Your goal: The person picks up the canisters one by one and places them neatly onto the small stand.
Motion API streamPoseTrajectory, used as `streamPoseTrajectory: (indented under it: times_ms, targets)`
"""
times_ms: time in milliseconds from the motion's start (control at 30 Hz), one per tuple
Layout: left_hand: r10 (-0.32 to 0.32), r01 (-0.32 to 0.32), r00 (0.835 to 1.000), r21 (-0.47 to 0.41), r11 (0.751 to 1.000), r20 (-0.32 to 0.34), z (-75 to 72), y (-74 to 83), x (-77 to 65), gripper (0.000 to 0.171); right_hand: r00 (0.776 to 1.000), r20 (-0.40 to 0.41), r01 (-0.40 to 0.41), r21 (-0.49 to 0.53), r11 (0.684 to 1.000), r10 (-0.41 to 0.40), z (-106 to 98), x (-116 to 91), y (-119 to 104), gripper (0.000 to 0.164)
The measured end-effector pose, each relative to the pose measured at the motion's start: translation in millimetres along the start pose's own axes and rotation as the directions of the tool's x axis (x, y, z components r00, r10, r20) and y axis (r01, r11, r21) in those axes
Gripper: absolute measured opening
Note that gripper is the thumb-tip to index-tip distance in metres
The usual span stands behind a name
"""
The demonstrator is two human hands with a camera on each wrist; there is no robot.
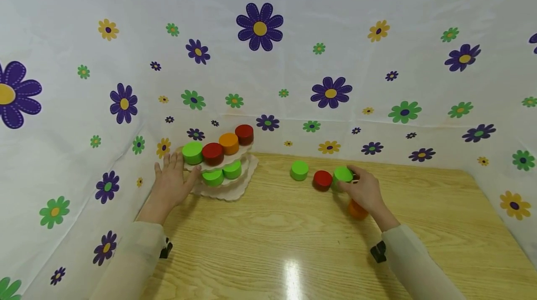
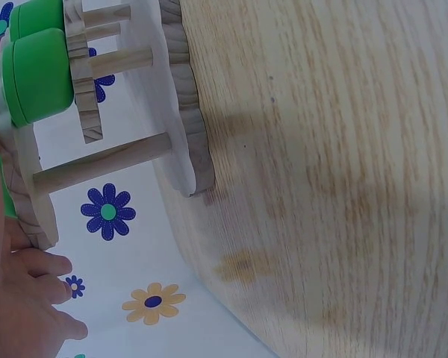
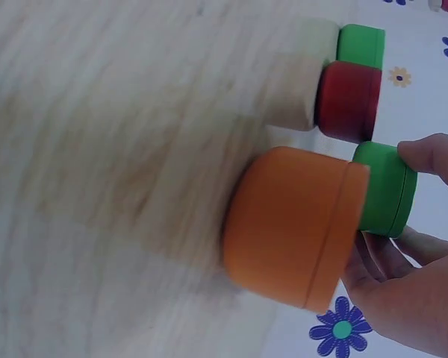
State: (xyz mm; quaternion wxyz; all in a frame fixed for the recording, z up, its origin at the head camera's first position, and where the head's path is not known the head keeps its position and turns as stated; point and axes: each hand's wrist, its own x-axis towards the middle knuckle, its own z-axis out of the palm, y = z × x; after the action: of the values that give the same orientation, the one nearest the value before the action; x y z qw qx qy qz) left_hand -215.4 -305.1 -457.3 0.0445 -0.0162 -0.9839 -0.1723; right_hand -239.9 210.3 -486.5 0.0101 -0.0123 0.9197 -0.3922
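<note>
My left hand [image 1: 172,188] rests against the left end of a tiered wooden stand [image 1: 247,174], thumb by the upper tier and other fingers extended along its edge. In the left wrist view, part of the hand hides behind that edge. On the upper tier sit lidded round containers: a green one [image 1: 193,153], a red one [image 1: 213,154], an orange one [image 1: 229,143] and another red one [image 1: 244,135]. Two green ones sit lower. My right hand [image 1: 367,190] pinches a green container [image 3: 384,190] between thumb and fingers, beside a red container [image 1: 322,180] on the table.
An orange container [image 3: 291,227] stands under my right wrist, partly covered in the head view. Left of the red one is another green container [image 1: 299,170]. A flower-printed white cloth [image 1: 293,66] rises behind and beside the wooden table [image 1: 260,239].
</note>
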Motion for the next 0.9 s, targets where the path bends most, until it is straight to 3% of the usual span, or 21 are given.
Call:
streamPoseTrajectory:
  times_ms: [400,900]
  targets:
    - [0.000,0.000,1.000,0.001,1.000,-0.003,-0.4,0.8,0.3,0.092,0.999,-0.017,0.047,0.023,0.999,-0.046,3.2,5.1,-22.1,0.070]
    - [-0.002,0.002,1.000,-0.009,1.000,0.002,2.3,-3.3,1.0,0.093,0.993,-0.011,0.115,0.102,0.988,-0.115,25.0,10.7,-50.5,0.067]
